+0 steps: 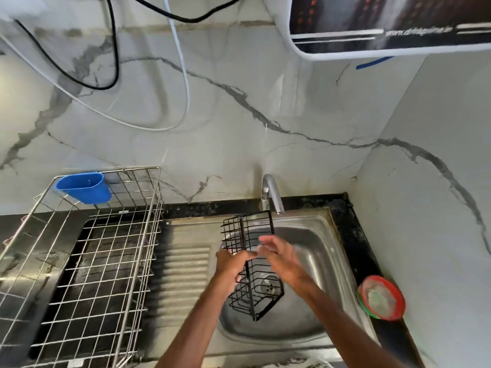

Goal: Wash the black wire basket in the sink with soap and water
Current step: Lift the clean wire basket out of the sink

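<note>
Head view: the black rectangular wire basket [251,288] hangs tilted over the bowl of the stainless steel sink [321,235], left hand [232,264] fingers clamped round its middle wires, right hand [283,257] fingers straight, blurred beside it. Likely light, stiff, slippery once soapy; best gripped by the frame bars.

Black-coated wire basket [251,264], brushed steel sink [326,264], glossy marble wall [212,123]

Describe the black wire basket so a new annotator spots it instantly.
Find the steel sink under the curved tap. Above its bowl, the left hand grips the black wire basket, tilted, with the right hand beside it. It is small, narrow and black, unlike the big silver dish rack on the left.
</note>
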A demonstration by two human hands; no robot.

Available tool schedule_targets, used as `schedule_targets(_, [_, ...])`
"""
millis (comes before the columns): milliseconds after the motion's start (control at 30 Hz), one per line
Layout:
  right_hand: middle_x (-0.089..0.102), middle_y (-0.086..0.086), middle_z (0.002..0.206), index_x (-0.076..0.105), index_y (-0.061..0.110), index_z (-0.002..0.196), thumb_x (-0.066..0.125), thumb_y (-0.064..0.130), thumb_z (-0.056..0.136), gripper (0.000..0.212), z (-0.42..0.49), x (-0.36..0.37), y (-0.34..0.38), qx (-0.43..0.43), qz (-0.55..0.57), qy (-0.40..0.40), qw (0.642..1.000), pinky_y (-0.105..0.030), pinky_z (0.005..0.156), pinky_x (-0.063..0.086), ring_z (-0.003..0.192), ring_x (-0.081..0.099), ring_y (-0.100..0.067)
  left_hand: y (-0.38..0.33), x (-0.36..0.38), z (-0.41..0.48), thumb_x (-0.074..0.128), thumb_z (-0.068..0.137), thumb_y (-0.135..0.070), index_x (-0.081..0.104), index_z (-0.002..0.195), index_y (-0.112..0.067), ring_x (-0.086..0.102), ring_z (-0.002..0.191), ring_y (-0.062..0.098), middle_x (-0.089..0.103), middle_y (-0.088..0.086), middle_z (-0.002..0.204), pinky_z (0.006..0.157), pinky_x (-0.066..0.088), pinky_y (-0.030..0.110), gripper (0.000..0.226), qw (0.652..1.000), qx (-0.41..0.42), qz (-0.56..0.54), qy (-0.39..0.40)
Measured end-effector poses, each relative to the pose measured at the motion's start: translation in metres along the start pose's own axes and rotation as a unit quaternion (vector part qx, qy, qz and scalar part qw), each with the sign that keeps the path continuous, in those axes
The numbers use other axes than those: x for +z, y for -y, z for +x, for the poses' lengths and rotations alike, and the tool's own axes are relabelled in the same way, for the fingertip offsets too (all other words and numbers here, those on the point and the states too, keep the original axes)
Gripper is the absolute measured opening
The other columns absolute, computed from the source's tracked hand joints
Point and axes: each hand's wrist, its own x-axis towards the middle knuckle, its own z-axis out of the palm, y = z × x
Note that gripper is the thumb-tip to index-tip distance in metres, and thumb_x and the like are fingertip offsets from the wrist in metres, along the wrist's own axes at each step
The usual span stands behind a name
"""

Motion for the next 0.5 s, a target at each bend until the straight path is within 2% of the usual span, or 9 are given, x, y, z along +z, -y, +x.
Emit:
schedule_targets(67, [0.064, 0.004, 0.123, 0.06, 0.023, 0.127, 0.053, 0.048, 0.1, 0.037, -0.011, 0.006, 0.003, 0.016, 0.024, 0.061, 0.998, -0.031, 0.088, 0.057, 0.113, 0.064, -0.017, -0.001, 0.002, -0.008, 0.093, 0.066, -0.03, 0.055, 0.124, 0.001, 0.062, 0.104, 0.028, 0.065, 0.014, 0.115, 0.092, 0.06, 0.049, 0.076, 1.0, 0.008, -0.002, -0.01])
schedule_targets(100, [0.066, -0.002, 0.121, 0.059, 0.022, 0.126, 0.048, 0.046, 0.103, 0.035, -0.016, 0.007, 0.007, 0.02, 0.055, 0.071, 0.996, -0.034, 0.084, 0.06, 0.108, 0.068, -0.021, -0.004, 0.001, -0.018, 0.093, 0.069, -0.031, 0.06, 0.121, 0.0, 0.066, 0.099, 0.028, 0.068, 0.016, 0.109, 0.09, 0.061, 0.048, 0.069, 1.0, 0.005, -0.016, 0.004])
schedule_targets(167, [0.071, -0.011, 0.115, 0.058, 0.019, 0.125, 0.04, 0.042, 0.107, 0.034, -0.023, 0.007, 0.016, 0.022, 0.116, 0.065, 0.991, -0.036, 0.074, 0.061, 0.097, 0.073, -0.028, -0.011, -0.001, -0.034, 0.09, 0.074, -0.039, 0.07, 0.113, -0.006, 0.071, 0.091, 0.027, 0.076, 0.017, 0.106, 0.087, 0.06, 0.046, 0.056, 0.995, -0.012, -0.066, 0.075])
schedule_targets(233, [0.072, -0.009, 0.111, 0.057, 0.022, 0.125, 0.038, 0.043, 0.108, 0.033, -0.029, 0.004, 0.026, 0.005, 0.079, 0.033, 0.996, -0.04, 0.072, 0.063, 0.09, 0.075, -0.024, -0.017, -0.008, -0.049, 0.082, 0.081, -0.052, 0.071, 0.105, -0.01, 0.069, 0.094, 0.026, 0.075, 0.012, 0.109, 0.096, 0.053, 0.055, 0.05, 0.983, -0.035, -0.104, 0.145])
schedule_targets(300, [0.069, -0.003, 0.117, 0.053, 0.028, 0.126, 0.048, 0.048, 0.103, 0.031, -0.031, -0.002, 0.028, 0.0, -0.004, -0.011, 1.0, -0.045, 0.082, 0.062, 0.094, 0.071, -0.016, -0.016, -0.015, -0.059, 0.072, 0.086, -0.061, 0.066, 0.108, -0.014, 0.061, 0.107, 0.026, 0.065, 0.008, 0.119, 0.099, 0.048, 0.063, 0.052, 0.979, -0.038, -0.112, 0.168])
schedule_targets(333, [0.065, 0.0, 0.124, 0.05, 0.029, 0.13, 0.059, 0.052, 0.096, 0.042, -0.032, -0.006, 0.029, 0.0, -0.025, -0.012, 1.0, -0.046, 0.09, 0.059, 0.101, 0.067, -0.014, -0.015, -0.02, -0.063, 0.069, 0.087, -0.064, 0.064, 0.111, -0.018, 0.057, 0.113, 0.027, 0.061, 0.008, 0.124, 0.099, 0.048, 0.063, 0.052, 0.978, -0.033, -0.108, 0.173])
schedule_targets(400, [0.054, 0.006, 0.139, 0.034, 0.029, 0.145, 0.081, 0.056, 0.076, 0.088, -0.035, -0.011, 0.029, 0.004, -0.063, 0.008, 0.998, -0.043, 0.102, 0.05, 0.118, 0.056, -0.014, -0.012, -0.028, -0.068, 0.06, 0.09, -0.068, 0.065, 0.115, -0.024, 0.054, 0.119, 0.026, 0.059, 0.007, 0.13, 0.099, 0.046, 0.056, 0.051, 0.981, -0.015, -0.082, 0.177])
schedule_targets(433, [0.049, 0.007, 0.14, 0.025, 0.026, 0.15, 0.087, 0.051, 0.069, 0.105, -0.04, -0.012, 0.03, 0.007, -0.085, 0.017, 0.996, -0.037, 0.101, 0.048, 0.12, 0.051, -0.014, -0.01, -0.033, -0.071, 0.054, 0.092, -0.07, 0.067, 0.118, -0.025, 0.054, 0.118, 0.023, 0.06, 0.006, 0.13, 0.099, 0.044, 0.051, 0.053, 0.982, -0.002, -0.06, 0.179])
schedule_targets(500, [0.05, 0.0, 0.136, 0.017, 0.018, 0.152, 0.094, 0.04, 0.065, 0.118, -0.042, -0.011, 0.03, 0.01, -0.121, 0.011, 0.993, -0.02, 0.088, 0.047, 0.118, 0.048, -0.015, -0.007, -0.039, -0.077, 0.044, 0.097, -0.071, 0.07, 0.121, -0.026, 0.055, 0.115, 0.018, 0.064, 0.001, 0.129, 0.1, 0.038, 0.046, 0.057, 0.983, 0.04, -0.018, 0.18])
